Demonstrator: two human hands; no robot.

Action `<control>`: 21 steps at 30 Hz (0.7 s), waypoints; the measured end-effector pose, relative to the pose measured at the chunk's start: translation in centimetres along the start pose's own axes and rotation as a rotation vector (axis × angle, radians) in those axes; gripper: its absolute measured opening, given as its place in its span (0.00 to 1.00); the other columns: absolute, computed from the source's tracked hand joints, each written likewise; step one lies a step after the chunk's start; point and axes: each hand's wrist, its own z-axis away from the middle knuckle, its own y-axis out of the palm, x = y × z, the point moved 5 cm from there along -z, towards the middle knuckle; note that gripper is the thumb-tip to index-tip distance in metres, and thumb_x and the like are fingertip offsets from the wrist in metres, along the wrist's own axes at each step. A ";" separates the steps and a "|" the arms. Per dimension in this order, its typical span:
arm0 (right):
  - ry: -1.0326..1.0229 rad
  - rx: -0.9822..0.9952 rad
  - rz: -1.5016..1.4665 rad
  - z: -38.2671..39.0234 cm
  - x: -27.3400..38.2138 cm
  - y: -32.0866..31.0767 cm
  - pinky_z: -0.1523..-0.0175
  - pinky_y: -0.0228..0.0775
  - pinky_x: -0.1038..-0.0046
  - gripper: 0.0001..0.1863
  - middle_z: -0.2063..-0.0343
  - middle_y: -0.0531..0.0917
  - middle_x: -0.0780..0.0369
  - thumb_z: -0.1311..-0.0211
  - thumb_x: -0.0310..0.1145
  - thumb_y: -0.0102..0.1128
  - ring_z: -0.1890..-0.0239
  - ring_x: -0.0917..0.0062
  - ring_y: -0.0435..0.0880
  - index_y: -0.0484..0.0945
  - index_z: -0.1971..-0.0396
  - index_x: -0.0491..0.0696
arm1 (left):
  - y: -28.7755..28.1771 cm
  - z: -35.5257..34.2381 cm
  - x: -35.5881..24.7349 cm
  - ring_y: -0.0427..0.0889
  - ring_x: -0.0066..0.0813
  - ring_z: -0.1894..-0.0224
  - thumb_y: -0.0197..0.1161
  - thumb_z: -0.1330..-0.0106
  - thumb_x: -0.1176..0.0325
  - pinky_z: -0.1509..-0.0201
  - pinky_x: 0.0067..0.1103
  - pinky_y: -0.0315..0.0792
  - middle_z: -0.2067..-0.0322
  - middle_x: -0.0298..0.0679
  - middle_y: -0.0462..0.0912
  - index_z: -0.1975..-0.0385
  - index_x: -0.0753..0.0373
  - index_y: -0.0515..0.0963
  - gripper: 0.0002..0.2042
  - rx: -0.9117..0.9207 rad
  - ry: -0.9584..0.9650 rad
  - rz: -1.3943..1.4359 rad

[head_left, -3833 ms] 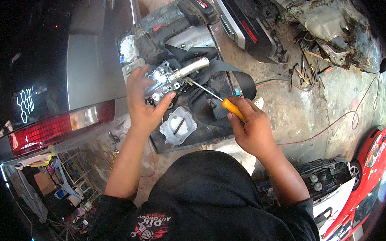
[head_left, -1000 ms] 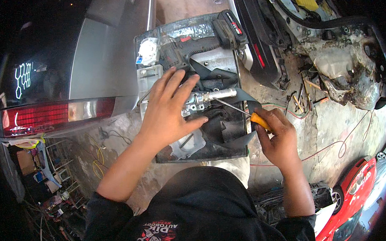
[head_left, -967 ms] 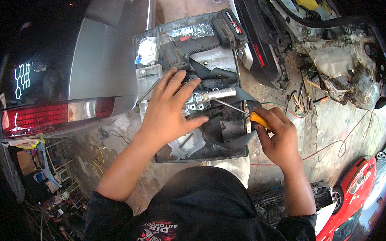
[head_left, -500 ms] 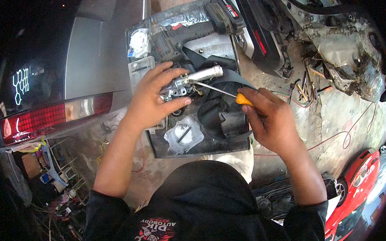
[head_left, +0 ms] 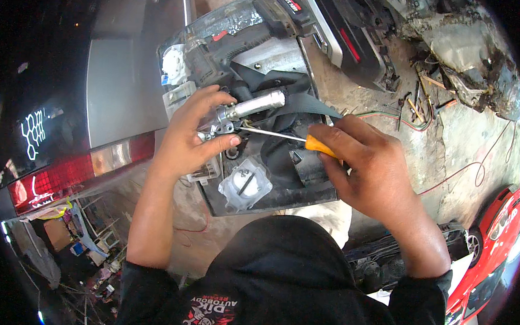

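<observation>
My left hand (head_left: 190, 123) is closed around a metal seat belt retractor (head_left: 256, 104). Its silver tube points up and right past my fingertips, and the palm hides part of its body. In my right hand (head_left: 363, 163) is a screwdriver with a yellow-orange handle (head_left: 319, 145). The shaft runs left, and its tip meets the retractor just under the tube, beside my left fingers. Black belt webbing (head_left: 308, 104) lies folded beneath and beyond the part. A translucent white plastic cover (head_left: 245, 185) with a dark bar across it sits nearer to me.
The work lies on a dark panel (head_left: 212, 206). A black cordless power tool (head_left: 235, 50) and another white plastic piece (head_left: 174, 65) lie at its far side. A car with a red tail light (head_left: 47, 184) stands close on the left. Hand tools (head_left: 413, 107) and a hose are on the floor at right.
The screwdriver tip has moved from beside the tube to lower on the retractor's body, and its shaft lies flatter. Both hands and the retractor appear slightly lower; the view has also shifted.
</observation>
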 end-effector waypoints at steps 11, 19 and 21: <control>-0.132 0.065 0.255 -1.1 2.5 -1.0 0.66 0.83 0.65 0.27 0.63 0.80 0.62 0.41 0.29 0.71 0.71 0.69 0.87 0.88 0.38 0.53 | 0.3 -0.1 0.0 0.77 0.51 0.23 0.86 0.45 0.58 0.21 0.43 0.67 0.37 0.46 0.86 0.42 0.59 0.84 0.30 0.026 -0.053 -0.118; -0.112 0.222 0.485 0.3 5.8 -1.1 0.72 0.80 0.68 0.27 0.64 0.80 0.62 0.34 0.35 0.64 0.71 0.71 0.85 0.86 0.34 0.54 | 1.0 -0.1 -0.1 0.81 0.50 0.27 0.82 0.39 0.62 0.24 0.42 0.70 0.43 0.45 0.89 0.47 0.61 0.86 0.21 -0.111 -0.040 -0.034; -0.075 0.181 0.559 0.7 6.9 -0.4 0.73 0.79 0.70 0.27 0.65 0.79 0.63 0.34 0.36 0.64 0.72 0.73 0.83 0.86 0.34 0.54 | 1.1 0.0 0.0 0.84 0.52 0.31 0.82 0.38 0.66 0.28 0.40 0.75 0.49 0.42 0.90 0.50 0.61 0.87 0.18 -0.176 -0.008 -0.031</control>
